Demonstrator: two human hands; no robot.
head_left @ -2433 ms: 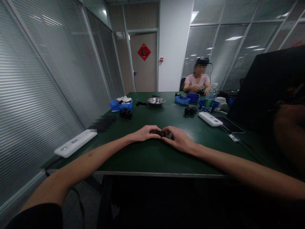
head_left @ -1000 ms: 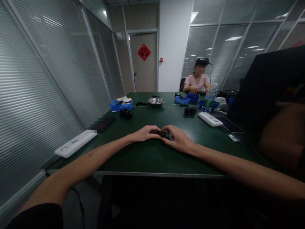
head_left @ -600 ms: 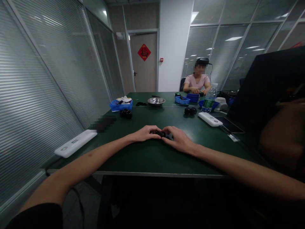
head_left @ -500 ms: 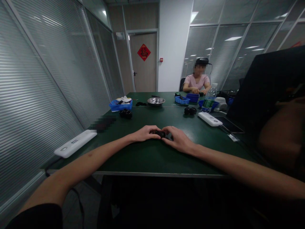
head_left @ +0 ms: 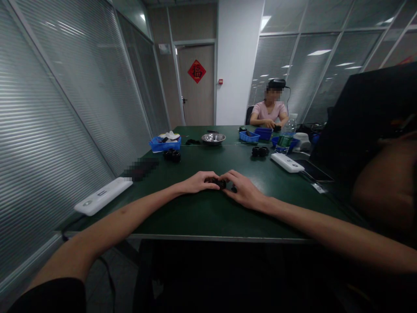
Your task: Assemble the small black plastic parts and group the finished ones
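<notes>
Our left hand (head_left: 198, 181) grips a dark part (head_left: 222, 184) above the desk (head_left: 182, 217), seemingly lengthwise between both hands; our right hand (head_left: 245, 190) curls at its right end, whether gripping we cannot tell.

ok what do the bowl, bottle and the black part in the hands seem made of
Bowl: shiny metal, likely steel, from its mirror-like highlights. Bottle: probably clear plastic, as it is see-through. Black part: perhaps plastic with some gloss, from faint glints; partly covered.
</notes>
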